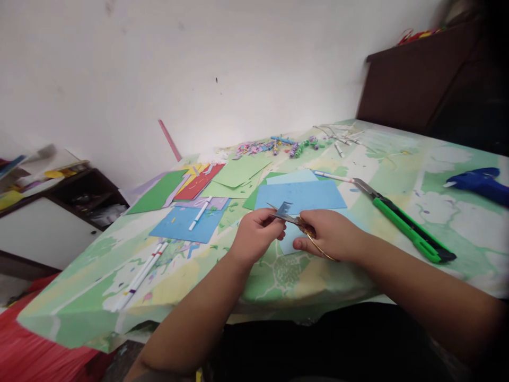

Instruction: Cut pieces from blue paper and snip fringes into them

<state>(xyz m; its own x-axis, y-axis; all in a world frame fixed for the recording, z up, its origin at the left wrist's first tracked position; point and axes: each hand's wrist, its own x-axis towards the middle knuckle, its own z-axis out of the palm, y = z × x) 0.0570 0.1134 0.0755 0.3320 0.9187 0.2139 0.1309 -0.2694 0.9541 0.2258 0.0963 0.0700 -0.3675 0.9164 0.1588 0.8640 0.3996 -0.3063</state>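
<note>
My left hand (258, 233) pinches a small blue paper piece (284, 207) at dial centre; my right hand (336, 231), at three o'clock, grips the scissors (299, 221) against it. Several slits are cut; the uncut remainder I cannot tell. A blue sheet (301, 195) lies at one o'clock, unslit.

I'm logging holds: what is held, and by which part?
Right grip: scissors, by their gold handles. Left grip: apparently the small blue paper piece, though exactly where is hidden.
</note>
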